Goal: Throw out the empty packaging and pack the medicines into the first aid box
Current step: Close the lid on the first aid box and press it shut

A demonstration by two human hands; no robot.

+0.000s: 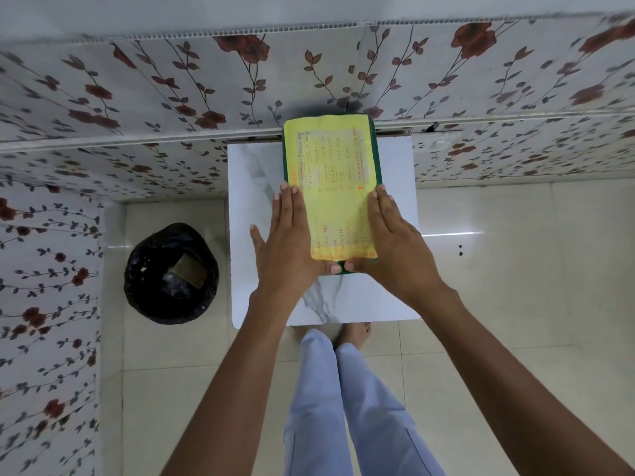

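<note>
Seemingly the job is near its end: the box [335, 187], green with a yellow printed sheet on its lid, lies shut at the far right part of the tabletop [256, 187], its far end at the far edge. No loose medicines or wrappers show on the tabletop, so packing looks done, though what is inside the box cannot be seen. The left hand [287, 242] lies flat and spread along the box's left side, thumb hooked on the near end; the right hand [391, 235] does the same on the right side. Both press or steady the box between them rather than close around it. On the floor left of the tabletop stands a bin [171, 273] with a black liner and a brownish carton inside, which suits the discarding being done. Nothing blocks the box; flowered wall panels stand just behind it
</note>
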